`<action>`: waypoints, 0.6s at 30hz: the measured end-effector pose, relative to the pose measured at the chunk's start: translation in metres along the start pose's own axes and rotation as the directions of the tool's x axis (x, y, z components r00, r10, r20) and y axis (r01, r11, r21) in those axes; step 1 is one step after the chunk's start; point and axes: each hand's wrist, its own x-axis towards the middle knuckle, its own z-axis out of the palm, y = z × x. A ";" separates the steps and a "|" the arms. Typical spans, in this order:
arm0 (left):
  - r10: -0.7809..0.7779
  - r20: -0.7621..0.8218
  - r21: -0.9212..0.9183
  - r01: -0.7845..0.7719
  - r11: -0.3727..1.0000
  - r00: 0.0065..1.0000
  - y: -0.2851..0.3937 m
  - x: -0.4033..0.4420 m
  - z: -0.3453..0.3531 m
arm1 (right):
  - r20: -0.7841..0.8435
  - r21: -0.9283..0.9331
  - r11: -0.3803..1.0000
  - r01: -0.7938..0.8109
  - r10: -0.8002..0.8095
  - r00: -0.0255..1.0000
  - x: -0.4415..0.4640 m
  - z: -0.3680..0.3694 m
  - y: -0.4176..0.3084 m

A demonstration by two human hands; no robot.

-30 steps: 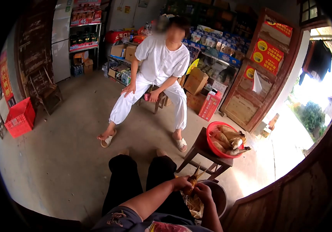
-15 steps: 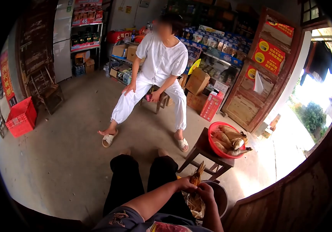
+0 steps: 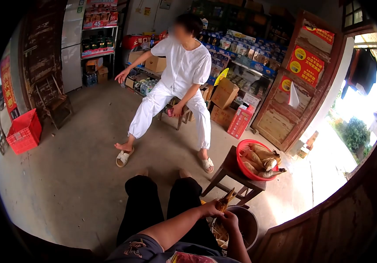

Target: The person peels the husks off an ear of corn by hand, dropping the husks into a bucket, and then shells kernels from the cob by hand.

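An ear of corn (image 3: 226, 201) with a pointed, husky tip sticks up between my two hands. My left hand (image 3: 211, 208) is closed round its lower part. My right hand (image 3: 229, 220) is closed against its base, close beside the left. Beneath them a round bucket (image 3: 252, 223) holds pale husks (image 3: 219, 232), partly hidden by my arms. On a dark wooden stool (image 3: 230, 171) in front and to the right stands a red basket (image 3: 242, 144) with several ears of corn in their husks (image 3: 258, 155).
A person in white (image 3: 184, 65) sits facing me, one arm stretched out to the side. A red crate (image 3: 24, 131) and a wooden chair (image 3: 54, 103) stand at the left. Cardboard boxes (image 3: 224, 93) and a wooden door (image 3: 291, 83) are behind the stool.
The person opposite has lifted one hand from the knee and stretched it to the left. The corn between my hands has tilted and sits slightly lower.
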 end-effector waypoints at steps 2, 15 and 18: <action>0.011 0.012 0.023 -0.011 1.000 1.000 -0.005 0.004 0.000 | -0.022 0.093 0.996 -0.013 0.015 1.000 -0.001 0.003 0.001; -0.067 -0.093 0.067 0.073 0.995 0.993 -0.002 0.005 0.000 | -0.104 0.152 0.983 0.101 -0.086 0.991 0.007 0.004 0.014; -0.074 -0.021 0.008 0.074 0.997 0.997 0.010 -0.005 0.002 | -0.134 0.033 0.992 0.124 -0.119 0.984 0.012 -0.004 0.017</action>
